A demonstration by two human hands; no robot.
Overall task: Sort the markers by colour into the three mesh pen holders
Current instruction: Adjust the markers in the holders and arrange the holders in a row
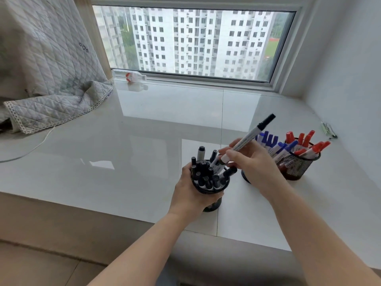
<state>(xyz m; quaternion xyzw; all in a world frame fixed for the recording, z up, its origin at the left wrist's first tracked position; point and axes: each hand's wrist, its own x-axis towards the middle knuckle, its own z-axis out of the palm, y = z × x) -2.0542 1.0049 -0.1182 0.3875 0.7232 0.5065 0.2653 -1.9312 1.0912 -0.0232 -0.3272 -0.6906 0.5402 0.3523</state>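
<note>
On the white tiled sill (144, 124), my left hand (189, 195) wraps the black mesh holder (212, 188) crammed with black markers. Just above that holder my right hand (253, 166) pinches a black-capped marker (248, 138), tilted. Right of it stand the blue-marker holder (246, 176) and red-marker holder (299, 166).

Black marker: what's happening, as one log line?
left hand grips black holder | right hand holds black marker over it
</note>
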